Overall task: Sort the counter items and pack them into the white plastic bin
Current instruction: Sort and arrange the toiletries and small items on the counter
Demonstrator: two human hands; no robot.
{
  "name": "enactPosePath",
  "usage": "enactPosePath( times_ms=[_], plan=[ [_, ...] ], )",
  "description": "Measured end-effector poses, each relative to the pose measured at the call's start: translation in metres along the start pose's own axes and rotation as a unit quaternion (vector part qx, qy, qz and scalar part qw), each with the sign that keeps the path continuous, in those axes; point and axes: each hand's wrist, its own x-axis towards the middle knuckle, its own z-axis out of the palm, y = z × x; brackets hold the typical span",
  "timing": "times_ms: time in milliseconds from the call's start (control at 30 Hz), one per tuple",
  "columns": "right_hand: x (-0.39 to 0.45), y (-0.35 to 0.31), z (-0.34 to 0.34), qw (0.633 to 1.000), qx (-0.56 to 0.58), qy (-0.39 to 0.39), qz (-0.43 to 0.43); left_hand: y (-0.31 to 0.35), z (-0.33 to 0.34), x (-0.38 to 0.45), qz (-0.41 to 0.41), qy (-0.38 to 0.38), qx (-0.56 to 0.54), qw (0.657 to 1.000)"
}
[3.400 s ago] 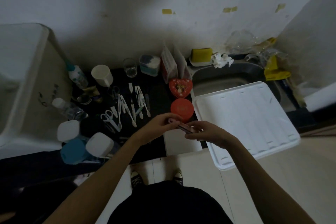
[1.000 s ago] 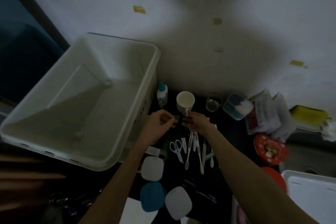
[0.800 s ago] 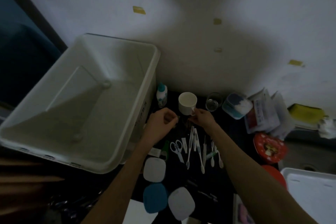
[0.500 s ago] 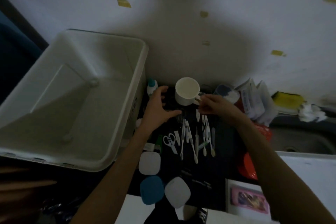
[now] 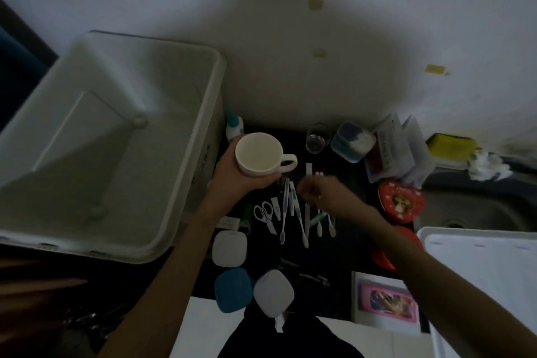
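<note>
Dark table (image 5: 345,244) against taped white wall, white plastic bin (image 5: 186,229) empty at 9 o'clock, left hand (image 5: 235,177) gripping white mug (image 5: 258,154), right hand (image 5: 325,192) blurred, grip unclear.

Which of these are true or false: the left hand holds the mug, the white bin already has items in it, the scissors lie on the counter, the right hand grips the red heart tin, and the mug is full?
1. The left hand holds the white mug. True.
2. The white bin already has items in it. False: nothing shows inside it.
3. The scissors lie on the dark counter. True.
4. The right hand grips the red heart tin. False: it hovers, blurred, over the toothbrushes; the tin sits apart.
5. The mug is full. False: it looks empty.
</note>
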Motion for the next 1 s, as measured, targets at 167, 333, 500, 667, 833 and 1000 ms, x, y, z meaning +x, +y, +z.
enactPosePath(
  times_ms=[167, 333, 500, 667, 833, 1000],
  plan=[
    [0.021, 0.017, 0.061, 0.986, -0.151, -0.072, -0.026, -0.001, -0.005, -0.018, -0.028, 0.027, 0.02, 0.999],
    [0.042, 0.032, 0.078, 0.976, -0.205, -0.046, -0.051, 0.002, -0.006, -0.033, -0.049, 0.061, 0.008, 0.997],
    [0.052, 0.038, 0.073, 0.953, -0.265, -0.058, -0.132, 0.01, -0.006, -0.039, -0.055, 0.091, -0.007, 0.994],
    [0.052, 0.041, 0.059, 0.908, -0.327, -0.059, -0.256, 0.011, -0.006, -0.041, -0.052, 0.1, -0.007, 0.994],
    [0.052, 0.044, 0.053, 0.89, -0.329, -0.062, -0.309, 0.012, -0.006, -0.041, -0.047, 0.1, -0.003, 0.994],
    [0.057, 0.049, 0.051, 0.876, -0.327, -0.041, -0.351, 0.009, -0.007, -0.039, -0.05, 0.095, 0.003, 0.994]
  ],
)
